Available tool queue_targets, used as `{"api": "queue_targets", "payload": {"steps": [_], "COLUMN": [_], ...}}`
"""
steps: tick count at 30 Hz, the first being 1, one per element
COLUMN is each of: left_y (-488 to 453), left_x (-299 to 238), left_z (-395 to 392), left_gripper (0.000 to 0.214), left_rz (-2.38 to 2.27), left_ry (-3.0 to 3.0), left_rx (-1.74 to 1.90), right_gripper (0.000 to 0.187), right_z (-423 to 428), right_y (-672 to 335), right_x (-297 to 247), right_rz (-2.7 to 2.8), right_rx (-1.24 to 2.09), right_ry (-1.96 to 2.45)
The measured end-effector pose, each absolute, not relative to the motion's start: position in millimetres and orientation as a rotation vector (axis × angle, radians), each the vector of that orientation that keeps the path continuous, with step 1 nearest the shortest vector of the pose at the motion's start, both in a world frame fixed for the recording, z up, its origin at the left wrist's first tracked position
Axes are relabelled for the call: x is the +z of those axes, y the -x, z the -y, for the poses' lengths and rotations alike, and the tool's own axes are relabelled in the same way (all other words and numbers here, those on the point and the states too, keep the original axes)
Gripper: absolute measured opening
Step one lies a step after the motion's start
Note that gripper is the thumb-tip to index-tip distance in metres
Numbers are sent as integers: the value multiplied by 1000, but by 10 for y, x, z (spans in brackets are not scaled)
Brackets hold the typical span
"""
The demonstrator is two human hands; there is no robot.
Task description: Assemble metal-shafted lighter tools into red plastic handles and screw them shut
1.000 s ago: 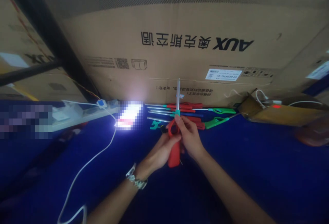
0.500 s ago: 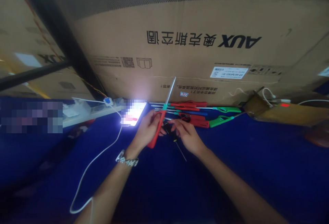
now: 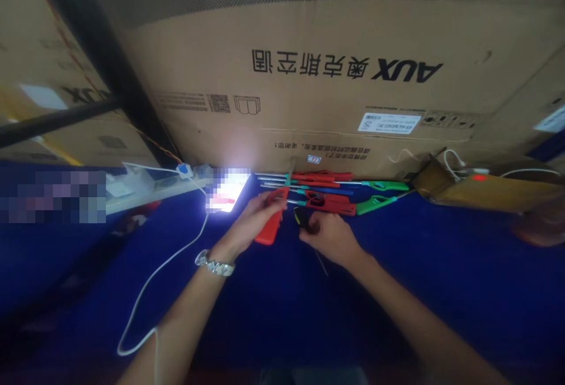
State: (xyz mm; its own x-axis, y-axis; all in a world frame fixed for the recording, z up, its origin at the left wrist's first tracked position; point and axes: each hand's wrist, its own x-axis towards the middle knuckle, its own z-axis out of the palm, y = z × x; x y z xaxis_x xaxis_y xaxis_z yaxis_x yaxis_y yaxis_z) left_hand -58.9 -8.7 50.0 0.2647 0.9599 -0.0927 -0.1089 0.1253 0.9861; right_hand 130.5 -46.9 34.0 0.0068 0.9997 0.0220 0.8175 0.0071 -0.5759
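Observation:
My left hand [image 3: 252,215], with a metal-link watch or bracelet at its wrist, grips a red long-necked lighter [image 3: 270,227]. The lighter's metal tube points up and away from me, and its body hangs below the fingers. My right hand [image 3: 333,235] is closed around the dark handle of a screwdriver [image 3: 302,218]. The screwdriver's thin shaft sticks out below the hand towards me. Just beyond both hands lie several more long lighters, among them a red one [image 3: 335,202] and a green one [image 3: 375,204].
A large cardboard box [image 3: 309,20] with upside-down print stands behind the lighters. A bright, blurred-out screen [image 3: 228,189] lies left of my left hand. Further left are a white power strip [image 3: 145,196] and a white cable [image 3: 145,288]. An open carton [image 3: 477,193] sits at right on the blue surface [image 3: 282,314].
The red lighter has turned and its tube has dropped lower. My right hand has shifted slightly right and down, drawing the screwdriver away from the lighter and wrapping more fully around its handle.

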Motion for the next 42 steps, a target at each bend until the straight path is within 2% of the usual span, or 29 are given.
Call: {"api": "queue_targets", "payload": {"steps": [4, 6, 10, 12, 16, 19, 24, 27, 30, 33, 35, 37, 40, 42], "left_y": [523, 464, 287, 179, -28, -125, -144, -103, 24, 238, 358, 409, 371, 327], "left_x": [498, 469, 401, 388, 388, 347, 271, 287, 296, 297, 320, 359, 386, 353], "left_z": [172, 205, 249, 268, 321, 362, 370, 358, 350, 349, 356, 370, 390, 388], "left_gripper": [53, 47, 25, 17, 22, 33, 43, 37, 36, 52, 51, 43, 19, 34], "left_rz": [-882, -876, -772, -704, -727, -759, -883, -940, -1009, -1059, -985, -803, -779, -844], "left_ry": [-1213, -1222, -1122, -1054, -1067, -1023, -1226, -1480, -1686, -2003, -2253, -2468, -2743, -2807], "left_rx": [959, 939, 999, 1070, 1164, 1072, 966, 1099, 1143, 1218, 1457, 1536, 1216, 965], "right_gripper": [26, 31, 30, 37, 38, 39, 43, 45, 54, 47, 42, 41, 40, 38], "right_z": [536, 584, 662, 683, 728, 793, 895, 909, 863, 742, 634, 527, 399, 341], "right_y": [-1589, -1690, -1760, -1744, -1660, -1588, -1542, -1569, -1672, -1886, -2061, -2212, -2323, -2321], "right_x": [306, 306, 359, 380, 367, 340, 354, 394, 405, 387, 385, 402, 445, 462], "right_rz": [1390, 1181, 880, 838, 961, 1119, 974, 971, 1092, 1242, 1391, 1546, 1721, 1812], "right_rx": [1143, 1269, 1376, 1418, 1442, 1478, 1641, 1679, 1579, 1532, 1582, 1673, 1746, 1712], "right_ry": [1498, 1400, 1309, 1271, 1230, 1196, 1041, 988, 1067, 1175, 1193, 1244, 1328, 1381]}}
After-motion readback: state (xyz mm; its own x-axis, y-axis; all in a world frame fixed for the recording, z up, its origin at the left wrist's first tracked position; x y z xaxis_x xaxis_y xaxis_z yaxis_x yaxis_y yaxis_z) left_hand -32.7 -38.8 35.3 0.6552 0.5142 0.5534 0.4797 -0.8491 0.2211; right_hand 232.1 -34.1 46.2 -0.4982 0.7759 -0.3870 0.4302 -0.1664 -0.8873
